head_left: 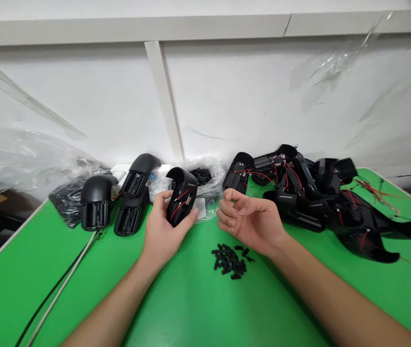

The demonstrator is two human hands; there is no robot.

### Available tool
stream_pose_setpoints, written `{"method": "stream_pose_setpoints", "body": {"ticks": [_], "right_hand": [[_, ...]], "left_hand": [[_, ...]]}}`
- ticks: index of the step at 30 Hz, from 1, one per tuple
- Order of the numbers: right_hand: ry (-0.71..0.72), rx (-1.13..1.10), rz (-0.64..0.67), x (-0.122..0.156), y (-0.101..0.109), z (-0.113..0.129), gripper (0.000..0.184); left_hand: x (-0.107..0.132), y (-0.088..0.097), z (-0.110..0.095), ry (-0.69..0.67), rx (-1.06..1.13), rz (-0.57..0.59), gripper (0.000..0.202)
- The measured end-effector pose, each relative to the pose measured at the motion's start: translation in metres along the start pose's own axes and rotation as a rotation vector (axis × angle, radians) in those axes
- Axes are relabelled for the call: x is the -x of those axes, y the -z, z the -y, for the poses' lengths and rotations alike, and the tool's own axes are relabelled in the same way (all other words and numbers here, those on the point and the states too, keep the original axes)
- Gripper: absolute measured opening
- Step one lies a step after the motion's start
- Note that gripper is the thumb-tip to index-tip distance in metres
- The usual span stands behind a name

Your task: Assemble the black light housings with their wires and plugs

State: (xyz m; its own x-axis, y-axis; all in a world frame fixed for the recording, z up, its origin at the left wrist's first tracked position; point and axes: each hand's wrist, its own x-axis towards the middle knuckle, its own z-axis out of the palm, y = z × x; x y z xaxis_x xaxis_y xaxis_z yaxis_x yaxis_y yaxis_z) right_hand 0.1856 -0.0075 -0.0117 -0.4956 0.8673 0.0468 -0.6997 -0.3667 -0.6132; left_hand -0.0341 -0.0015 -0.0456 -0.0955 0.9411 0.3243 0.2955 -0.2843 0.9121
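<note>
While the right hand (pixel 250 224) hangs open, the left hand (pixel 161 231) grips a black wired housing (pixel 181 197).

Housing (pixel 182 197) in left hand (pixel 162 229)

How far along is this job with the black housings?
The heap of red-wired black housings on the right looks furthest along. In hand: the left hand holds a wired housing, and the right hand is open beside it. Apparently left: two housings and the loose small black parts.
</note>
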Motion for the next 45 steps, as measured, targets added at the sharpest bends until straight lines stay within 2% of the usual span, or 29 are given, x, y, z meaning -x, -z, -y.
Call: {"method": "stream_pose_setpoints", "body": {"ticks": [14,19,30,35,38,41,43,45], "right_hand": [[-0.006,-0.038,-0.012,0.001,0.001,-0.006,0.026],[-0.018,-0.029,0.034,0.001,0.000,-0.006,0.016],[-0.019,-0.004,0.148,0.003,-0.001,-0.010,0.013],[-0.010,0.003,0.285,0.007,-0.004,-0.009,0.012],[-0.016,0.005,0.353,0.009,-0.005,-0.009,0.012],[-0.020,0.016,0.366,0.010,-0.006,-0.010,0.010],[-0.023,0.028,0.366,0.011,-0.007,-0.010,0.010],[-0.026,0.043,0.366,0.012,-0.008,-0.011,0.010]], "left_hand": [[0.000,-0.002,-0.004,0.017,0.042,0.001,0.070],[0.001,-0.003,-0.003,0.001,0.028,0.010,0.067],[0.006,-0.001,-0.001,-0.090,-0.149,0.067,0.058],[0.007,0.004,-0.002,-0.197,-0.458,0.165,0.049],[0.008,0.004,-0.001,-0.288,-0.612,0.287,0.055],[0.009,0.003,0.001,-0.346,-0.676,0.414,0.059],[0.008,0.003,0.000,-0.375,-0.714,0.446,0.064],[0.008,0.006,-0.004,-0.435,-0.735,0.423,0.066]]}}
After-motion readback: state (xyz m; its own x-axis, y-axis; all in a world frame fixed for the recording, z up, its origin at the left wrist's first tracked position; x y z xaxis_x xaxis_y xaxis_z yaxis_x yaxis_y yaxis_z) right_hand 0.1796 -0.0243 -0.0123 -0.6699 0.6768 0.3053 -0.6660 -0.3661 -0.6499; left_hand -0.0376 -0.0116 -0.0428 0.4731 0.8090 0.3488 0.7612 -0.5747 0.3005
